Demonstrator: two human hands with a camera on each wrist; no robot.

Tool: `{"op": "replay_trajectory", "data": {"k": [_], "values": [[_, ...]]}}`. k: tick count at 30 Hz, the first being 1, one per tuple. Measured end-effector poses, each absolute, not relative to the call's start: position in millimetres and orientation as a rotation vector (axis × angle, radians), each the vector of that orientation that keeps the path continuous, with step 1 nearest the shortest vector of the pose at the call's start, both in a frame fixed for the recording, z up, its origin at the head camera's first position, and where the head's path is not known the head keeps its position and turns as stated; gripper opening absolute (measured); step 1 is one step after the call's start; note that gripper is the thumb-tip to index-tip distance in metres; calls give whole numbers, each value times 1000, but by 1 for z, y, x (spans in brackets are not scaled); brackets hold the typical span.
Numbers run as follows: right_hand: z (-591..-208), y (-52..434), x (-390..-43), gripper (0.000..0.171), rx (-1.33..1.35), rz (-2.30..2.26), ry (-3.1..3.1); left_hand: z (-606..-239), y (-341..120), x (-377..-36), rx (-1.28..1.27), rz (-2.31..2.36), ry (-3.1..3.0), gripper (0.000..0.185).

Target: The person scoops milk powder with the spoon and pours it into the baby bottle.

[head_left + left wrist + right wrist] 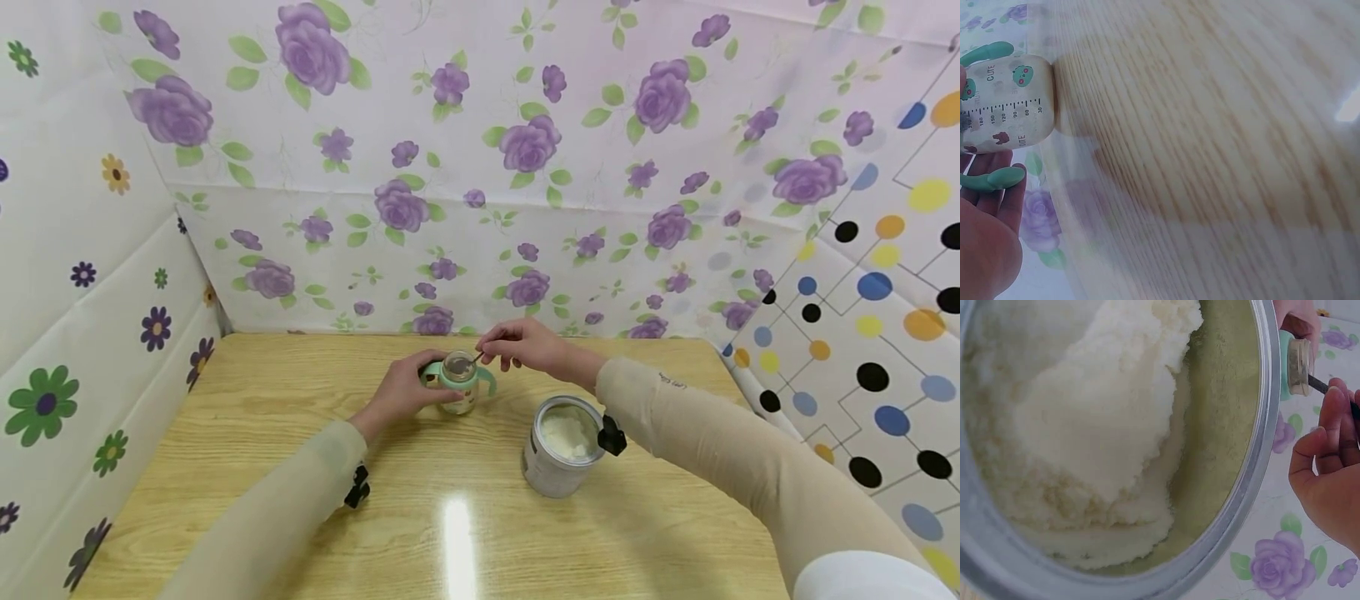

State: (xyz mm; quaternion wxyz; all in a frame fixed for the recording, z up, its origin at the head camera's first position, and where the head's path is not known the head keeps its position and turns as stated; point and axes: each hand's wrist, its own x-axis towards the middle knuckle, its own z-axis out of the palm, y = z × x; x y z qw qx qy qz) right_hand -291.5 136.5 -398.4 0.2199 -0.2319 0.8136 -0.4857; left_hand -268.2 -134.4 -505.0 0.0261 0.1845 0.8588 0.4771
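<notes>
L hand (401, 387) grips the green-handled bottle (1013, 103), upright on the bench (408, 517) nr far edge; R hand (528, 343) pinches a thin dark stick (1317, 384) at its mouth. Tin (551, 471) w/ pale powder (1104, 419) nr R wrist.

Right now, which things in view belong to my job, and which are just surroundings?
Part of the job:
bottle, held by the left hand
thin dark utensil, pinched by the right hand
open tin, probably

Just surroundings:
table
floral backdrop
dotted cloth
</notes>
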Motion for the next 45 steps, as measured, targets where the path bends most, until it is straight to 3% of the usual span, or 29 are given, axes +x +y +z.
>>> {"op": "replay_trajectory", "data": {"k": [31, 45], "values": [[-399, 131, -289, 26, -717, -1260, 2296, -506, -135, -268, 594, 1492, 2650, 69], [-394, 132, -293, 29, -649, -1435, 2313, -506, -136, -268, 581, 1495, 2637, 67]]}}
